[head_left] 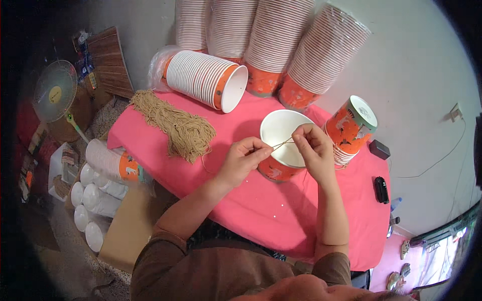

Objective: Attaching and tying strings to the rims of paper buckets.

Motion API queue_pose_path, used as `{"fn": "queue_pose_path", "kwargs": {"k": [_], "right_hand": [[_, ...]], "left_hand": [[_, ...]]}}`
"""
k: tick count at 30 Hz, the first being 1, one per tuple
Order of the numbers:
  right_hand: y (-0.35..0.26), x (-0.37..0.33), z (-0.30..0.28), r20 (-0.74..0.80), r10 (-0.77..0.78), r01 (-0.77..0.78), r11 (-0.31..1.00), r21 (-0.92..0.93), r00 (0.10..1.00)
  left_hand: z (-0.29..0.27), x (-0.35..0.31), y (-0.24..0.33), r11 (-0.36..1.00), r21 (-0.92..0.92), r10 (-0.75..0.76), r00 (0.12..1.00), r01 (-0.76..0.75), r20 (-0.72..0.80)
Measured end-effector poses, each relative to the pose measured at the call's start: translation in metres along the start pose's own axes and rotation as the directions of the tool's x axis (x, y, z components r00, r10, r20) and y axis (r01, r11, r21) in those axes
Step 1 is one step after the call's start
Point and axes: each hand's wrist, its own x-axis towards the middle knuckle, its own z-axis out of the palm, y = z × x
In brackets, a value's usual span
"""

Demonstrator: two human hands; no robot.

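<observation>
Between my two hands, a thin tan string [282,143] is drawn across the mouth of an orange and white paper bucket [275,172]. My left hand [244,159] pinches one part of it at the bucket's near left side. Over the bucket's right rim, my right hand [315,150] pinches the other part between thumb and forefinger. The string looks crossed or looped near the right fingertips, too fine to tell. A thick bundle of tan strings [186,130] lies left of my hands, with a loose strand trailing from its near end.
Tall stacks of paper buckets [321,55] lean at the wall; another stack [201,80] lies sideways. Upside-down buckets [346,133] stand right, near a small dark box [379,149] and a black object [381,189]. A cardboard box [128,220] of wrapped cups and a fan [55,90] are left.
</observation>
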Motion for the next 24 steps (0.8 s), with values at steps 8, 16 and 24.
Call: {"fn": "queue_pose_path", "kwargs": {"k": [8, 16, 24], "right_hand": [[-0.01, 0.005, -0.015, 0.202, 0.203, -0.226, 0.969, 0.1, 0.958], [-0.006, 0.004, -0.027, 0.141, 0.146, -0.182, 0.939, 0.293, 0.979], [-0.016, -0.002, -0.015, 0.207, 0.116, -0.185, 0.916, 0.356, 0.971]], "left_hand": [[-0.007, -0.003, -0.002, 0.994, 0.013, 0.108, 0.994, -0.108, -0.011], [-0.008, -0.005, -0.001, 0.99, 0.071, 0.124, 0.992, -0.121, -0.038], [-0.012, -0.009, -0.002, 0.928, 0.209, 0.324, 0.945, -0.309, -0.043]]}}
